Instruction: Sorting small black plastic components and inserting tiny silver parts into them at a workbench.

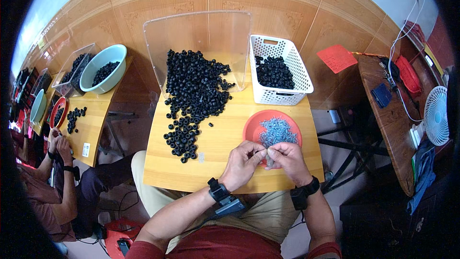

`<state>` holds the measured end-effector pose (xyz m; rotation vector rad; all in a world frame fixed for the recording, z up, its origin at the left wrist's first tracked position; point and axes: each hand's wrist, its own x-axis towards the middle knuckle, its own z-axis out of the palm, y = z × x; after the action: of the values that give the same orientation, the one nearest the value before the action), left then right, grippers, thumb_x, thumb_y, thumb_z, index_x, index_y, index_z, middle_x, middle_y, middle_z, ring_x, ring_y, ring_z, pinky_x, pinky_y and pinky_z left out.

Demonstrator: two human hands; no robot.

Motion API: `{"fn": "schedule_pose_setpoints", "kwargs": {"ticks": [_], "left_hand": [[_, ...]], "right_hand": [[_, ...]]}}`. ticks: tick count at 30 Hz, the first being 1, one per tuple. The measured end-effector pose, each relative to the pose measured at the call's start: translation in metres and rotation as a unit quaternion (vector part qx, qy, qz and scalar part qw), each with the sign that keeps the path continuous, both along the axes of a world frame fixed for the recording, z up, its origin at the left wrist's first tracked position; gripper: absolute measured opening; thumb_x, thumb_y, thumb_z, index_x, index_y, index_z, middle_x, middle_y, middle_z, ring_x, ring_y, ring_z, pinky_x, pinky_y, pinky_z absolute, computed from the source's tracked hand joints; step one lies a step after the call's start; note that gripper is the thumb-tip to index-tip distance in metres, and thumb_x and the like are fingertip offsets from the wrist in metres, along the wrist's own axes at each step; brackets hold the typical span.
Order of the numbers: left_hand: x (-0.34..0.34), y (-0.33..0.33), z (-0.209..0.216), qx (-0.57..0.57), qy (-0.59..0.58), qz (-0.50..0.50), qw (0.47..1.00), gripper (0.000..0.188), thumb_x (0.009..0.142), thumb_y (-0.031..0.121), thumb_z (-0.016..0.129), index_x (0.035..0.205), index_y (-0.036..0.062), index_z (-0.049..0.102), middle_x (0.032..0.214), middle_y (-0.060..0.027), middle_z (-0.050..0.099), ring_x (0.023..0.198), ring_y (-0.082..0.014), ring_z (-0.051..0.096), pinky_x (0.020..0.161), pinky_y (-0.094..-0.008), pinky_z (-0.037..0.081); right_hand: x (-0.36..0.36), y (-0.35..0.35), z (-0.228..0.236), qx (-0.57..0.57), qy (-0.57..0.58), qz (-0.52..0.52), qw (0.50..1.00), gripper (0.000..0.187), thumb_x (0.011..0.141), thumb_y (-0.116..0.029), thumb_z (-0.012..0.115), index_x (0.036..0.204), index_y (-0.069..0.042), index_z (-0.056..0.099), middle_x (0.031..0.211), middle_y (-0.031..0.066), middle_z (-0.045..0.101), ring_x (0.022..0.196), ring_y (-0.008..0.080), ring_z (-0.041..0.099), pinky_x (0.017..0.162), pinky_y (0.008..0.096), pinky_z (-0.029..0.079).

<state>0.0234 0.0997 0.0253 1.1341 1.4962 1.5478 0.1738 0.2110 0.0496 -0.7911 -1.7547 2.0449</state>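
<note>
My left hand [239, 163] and my right hand [291, 162] meet fingertip to fingertip at the near edge of a round red dish [248, 127]. Both are closed in a pinch, thumbs side by side. What they grip is hidden or too small to name; something greyish shows just under the right fingers. In the dish lies a heap of tiny blue and silvery pieces [278, 132]. To the left, many small black ring-shaped parts [196, 84] spread over the wooden table [225, 139], spilling from a clear plastic bin [197, 14] tipped on its side.
Behind the dish stands a white perforated basket [301, 74] with more black parts. On the right are a brown side table [383, 115] and a white fan [436, 115]. At the left, another person [52, 201] works at a table with a pale green basin [115, 79].
</note>
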Motion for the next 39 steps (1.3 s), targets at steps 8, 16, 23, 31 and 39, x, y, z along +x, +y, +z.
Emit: {"fn": "schedule_pose_setpoints", "kwargs": {"ticks": [8, 16, 23, 31, 39], "left_hand": [[0.001, 0.004, -0.003, 0.011, -0.088, -0.016, 0.996, 0.015, 0.096, 0.012, 0.063, 0.098, -0.0027, 0.065, 0.087, -0.0039, 0.066, 0.077, -0.0094, 0.06, 0.071, -0.0241, 0.051], [0.0, 0.009, -0.004, 0.008, -0.218, -0.032, 0.975, 0.015, 0.097, 0.013, 0.063, 0.1, -0.0021, 0.066, 0.085, -0.0029, 0.067, 0.074, -0.0082, 0.059, 0.069, -0.0234, 0.051], [-0.002, 0.013, -0.011, 0.003, -0.213, -0.017, 0.977, 0.015, 0.097, 0.013, 0.064, 0.099, -0.0016, 0.066, 0.083, -0.0014, 0.065, 0.072, -0.0081, 0.058, 0.068, -0.0232, 0.051], [-0.002, 0.007, -0.008, 0.016, -0.239, -0.046, 0.97, 0.018, 0.097, 0.014, 0.063, 0.104, -0.0017, 0.067, 0.088, -0.0036, 0.068, 0.076, -0.0088, 0.061, 0.071, -0.0232, 0.052], [-0.008, -0.014, 0.005, -0.024, -0.304, -0.052, 0.951, 0.019, 0.095, 0.014, 0.065, 0.107, -0.0006, 0.068, 0.093, -0.006, 0.07, 0.083, -0.0107, 0.067, 0.071, -0.0241, 0.056]], "right_hand": [[-0.001, 0.0, -0.009, 0.041, 0.052, -0.01, 0.998, 0.014, 0.098, -0.005, 0.056, 0.106, 0.005, 0.061, 0.095, 0.0082, 0.068, 0.082, 0.015, 0.068, 0.073, 0.03, 0.06], [0.0, -0.001, -0.02, 0.128, 0.037, -0.03, 0.991, 0.013, 0.096, -0.002, 0.057, 0.106, 0.004, 0.061, 0.096, 0.0091, 0.069, 0.084, 0.0136, 0.066, 0.077, 0.0291, 0.057], [-0.003, 0.009, -0.02, 0.321, -0.021, -0.072, 0.944, 0.022, 0.093, -0.001, 0.059, 0.113, 0.005, 0.062, 0.099, 0.0104, 0.067, 0.081, 0.0133, 0.065, 0.074, 0.0285, 0.056], [-0.003, 0.005, -0.002, 0.295, 0.03, 0.004, 0.955, 0.019, 0.093, -0.002, 0.06, 0.11, 0.005, 0.065, 0.098, 0.0092, 0.066, 0.08, 0.0121, 0.065, 0.067, 0.0252, 0.055], [-0.01, -0.008, -0.004, 0.265, 0.03, 0.014, 0.964, 0.012, 0.095, 0.001, 0.057, 0.102, 0.004, 0.065, 0.092, 0.0058, 0.062, 0.075, 0.0107, 0.062, 0.067, 0.0241, 0.052]]}}
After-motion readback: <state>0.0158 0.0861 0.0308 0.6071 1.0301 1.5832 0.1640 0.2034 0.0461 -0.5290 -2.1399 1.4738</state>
